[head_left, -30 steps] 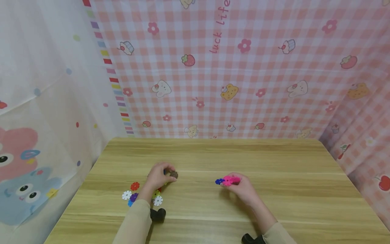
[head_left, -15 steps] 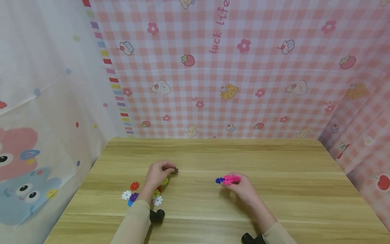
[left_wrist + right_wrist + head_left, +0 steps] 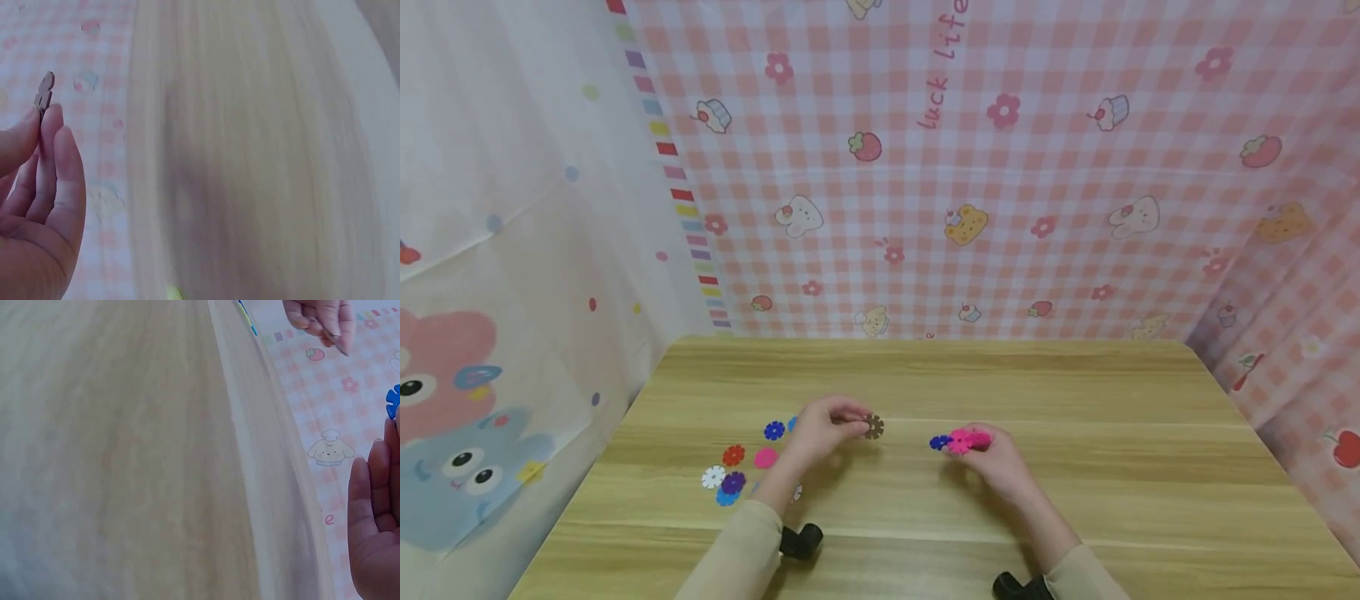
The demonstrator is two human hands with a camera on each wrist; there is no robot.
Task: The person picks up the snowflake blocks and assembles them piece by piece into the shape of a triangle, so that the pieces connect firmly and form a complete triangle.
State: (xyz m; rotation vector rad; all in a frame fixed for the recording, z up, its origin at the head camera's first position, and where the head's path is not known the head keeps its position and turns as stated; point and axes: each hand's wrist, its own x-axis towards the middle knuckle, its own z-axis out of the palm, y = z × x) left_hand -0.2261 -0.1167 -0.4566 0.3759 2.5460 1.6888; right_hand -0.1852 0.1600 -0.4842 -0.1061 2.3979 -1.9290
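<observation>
Between thumb and fingertips my left hand [image 3: 822, 433] pinches a brown snowflake disc [image 3: 873, 427], held above the table left of centre. In the left wrist view that brown disc [image 3: 45, 92] appears nearly edge-on. My right hand [image 3: 1000, 467] grips joined snowflake discs, a pink one [image 3: 960, 442] with a dark blue one [image 3: 939, 442] at its left end. The right wrist view shows only part of this hand [image 3: 375, 531] and the edge of a blue disc [image 3: 393, 402]. A gap separates the brown disc from the joined ones.
Loose snowflake discs lie left on the wooden table [image 3: 895, 550]: red [image 3: 733, 455], white [image 3: 713, 477], purple [image 3: 733, 482], pink [image 3: 766, 457], blue [image 3: 774, 430] and others partly behind the left arm. A checked curtain [image 3: 910, 183] hangs behind the table.
My left hand has carried the brown disc rightward, away from the loose discs and towards the right hand. Discs it covered now show. The right hand has stayed nearly in place.
</observation>
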